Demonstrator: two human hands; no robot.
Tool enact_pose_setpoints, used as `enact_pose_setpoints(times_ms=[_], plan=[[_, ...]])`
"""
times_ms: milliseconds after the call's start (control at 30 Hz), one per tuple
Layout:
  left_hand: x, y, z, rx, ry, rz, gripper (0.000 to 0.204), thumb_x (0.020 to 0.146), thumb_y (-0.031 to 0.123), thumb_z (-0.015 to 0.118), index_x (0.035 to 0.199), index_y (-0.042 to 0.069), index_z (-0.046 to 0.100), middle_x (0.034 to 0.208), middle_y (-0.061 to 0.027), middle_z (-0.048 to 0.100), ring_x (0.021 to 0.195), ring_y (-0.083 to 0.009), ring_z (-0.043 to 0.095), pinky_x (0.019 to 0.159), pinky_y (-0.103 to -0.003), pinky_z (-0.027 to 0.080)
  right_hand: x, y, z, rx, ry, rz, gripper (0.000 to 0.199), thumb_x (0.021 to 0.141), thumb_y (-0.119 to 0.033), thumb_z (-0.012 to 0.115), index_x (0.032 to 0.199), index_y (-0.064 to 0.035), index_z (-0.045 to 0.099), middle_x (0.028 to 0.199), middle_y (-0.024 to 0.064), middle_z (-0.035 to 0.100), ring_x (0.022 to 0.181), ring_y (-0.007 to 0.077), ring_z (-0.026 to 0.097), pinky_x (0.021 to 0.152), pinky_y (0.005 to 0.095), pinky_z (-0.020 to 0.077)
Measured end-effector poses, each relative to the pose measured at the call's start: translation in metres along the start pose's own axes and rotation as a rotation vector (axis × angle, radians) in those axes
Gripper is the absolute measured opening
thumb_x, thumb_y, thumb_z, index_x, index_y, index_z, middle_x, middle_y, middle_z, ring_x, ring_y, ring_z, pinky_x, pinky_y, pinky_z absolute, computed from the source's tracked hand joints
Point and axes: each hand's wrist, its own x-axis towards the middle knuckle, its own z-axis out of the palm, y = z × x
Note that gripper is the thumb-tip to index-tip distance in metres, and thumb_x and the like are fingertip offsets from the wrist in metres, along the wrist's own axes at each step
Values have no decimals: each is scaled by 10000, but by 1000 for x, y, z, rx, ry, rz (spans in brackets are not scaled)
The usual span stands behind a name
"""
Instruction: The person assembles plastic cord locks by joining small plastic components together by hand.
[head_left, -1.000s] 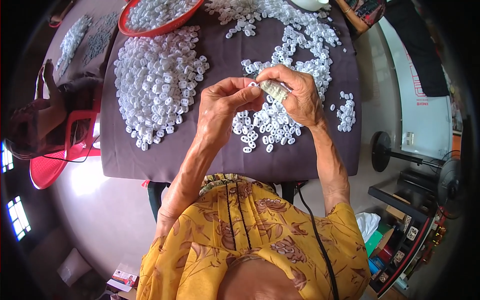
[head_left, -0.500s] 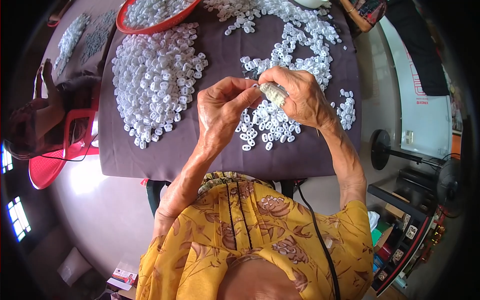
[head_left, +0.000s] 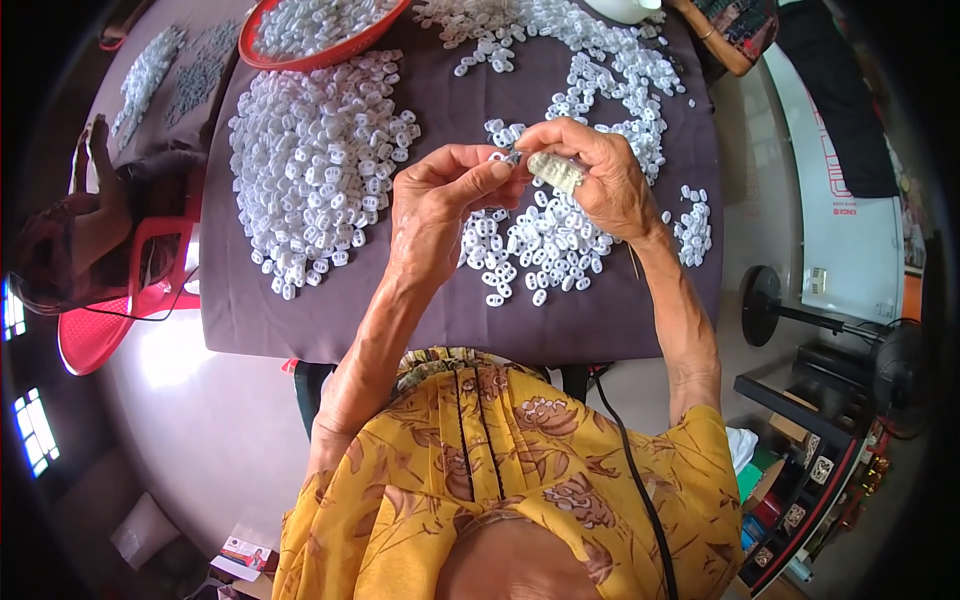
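Note:
My left hand is closed in a pinch on a small white oval plastic piece with two holes. Close against that piece is a tiny dark grey part, pinched at the fingertips of my right hand; its exact shape is too small to make out. A lumpy cream-coloured wrap seems to cover my right thumb. Both hands meet above the dark tablecloth. Beneath them lies a loose heap of the same white pieces, partly hidden by my fingers.
A large pile of white pieces spreads on the left, below a red basin full of more. Others trail along the back right near a white bowl. Another person's arm reaches in at far right. A red chair stands left.
My hands have turned slightly and my right hand has lifted a little. The grey part now shows between the fingertips next to the white piece.

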Motion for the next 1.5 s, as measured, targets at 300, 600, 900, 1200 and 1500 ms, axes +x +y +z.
enact_pose_setpoints(times_ms=[300,600,900,1200,1500], plan=[[-1,-3,0,-37,20,-45,151,762,70,649,837,-47,591,747,-103,620,657,-167,603,631,-283,504,6,-5,5,-132,20,-54,103,791,-34,553,887,-26,588,784,55,633,733,153,618,672,250,475],[5,-11,3,41,52,15,143,773,81,636,837,-37,586,742,-101,620,645,-162,600,644,-277,497,7,-2,9,-264,87,-141,67,769,-40,566,835,-37,577,741,49,629,662,170,620,566,272,466],[14,-8,-16,-58,41,19,131,772,73,633,861,-5,578,774,-92,621,687,-164,600,669,-276,493,-23,84,7,-534,4,46,72,779,-66,543,789,-4,578,678,125,584,625,247,578,580,336,457],[13,-11,-18,-89,36,-16,130,773,17,606,891,-15,563,827,-107,620,731,-172,606,693,-292,502,-29,116,35,-778,60,-124,100,672,-26,459,584,-50,419,521,114,473,488,293,531,418,395,416],[14,-11,-21,-223,33,-42,125,800,63,599,889,-15,560,825,-112,617,738,-183,610,679,-289,516,-39,106,37,-787,-19,-83,59,646,-13,479,603,-23,440,567,128,469,554,297,536,499,395,428]])
